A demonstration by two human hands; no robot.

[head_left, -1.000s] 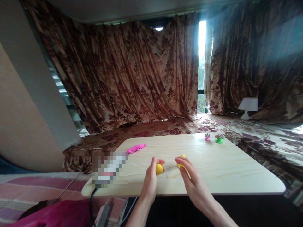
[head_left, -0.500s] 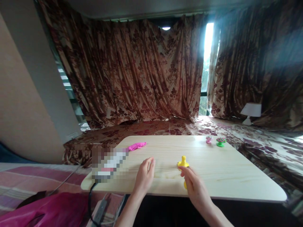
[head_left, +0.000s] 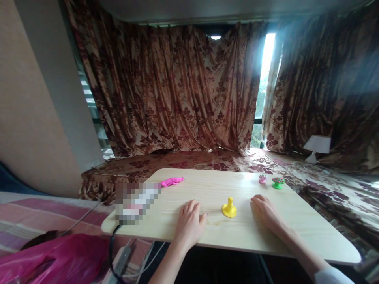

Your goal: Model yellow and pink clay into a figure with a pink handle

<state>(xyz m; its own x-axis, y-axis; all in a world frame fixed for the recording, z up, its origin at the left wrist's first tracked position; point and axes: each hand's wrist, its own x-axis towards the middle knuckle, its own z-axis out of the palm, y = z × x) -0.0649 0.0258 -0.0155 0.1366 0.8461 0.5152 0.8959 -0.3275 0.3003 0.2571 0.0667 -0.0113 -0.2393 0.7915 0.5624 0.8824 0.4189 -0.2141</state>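
Observation:
A yellow figure [head_left: 229, 208], apparently modelling clay, stands upright on the light wooden table [head_left: 213, 232]. It has a wide wavy base and a narrow knob on top. To its left, my left hand [head_left: 191, 223] rests palm down on the table with the thumb apart from the fingers, holding nothing. My right hand [head_left: 266, 211] lies on the table to the right of the figure, fingers stretched out and nothing visible in it. Neither hand touches the yellow piece.
Toward the far right of the table stand a small pink mushroom-like piece [head_left: 262, 179] and a green one with a dotted top [head_left: 278, 183]. A bright pink lump [head_left: 172, 181] lies far left, beside a pixelated object [head_left: 138, 203] with a black cable [head_left: 111, 252].
My right hand has let go of the yellow figure and moved right, down onto the table. The left hand has turned palm down. A separate yellow bit near the right hand no longer shows.

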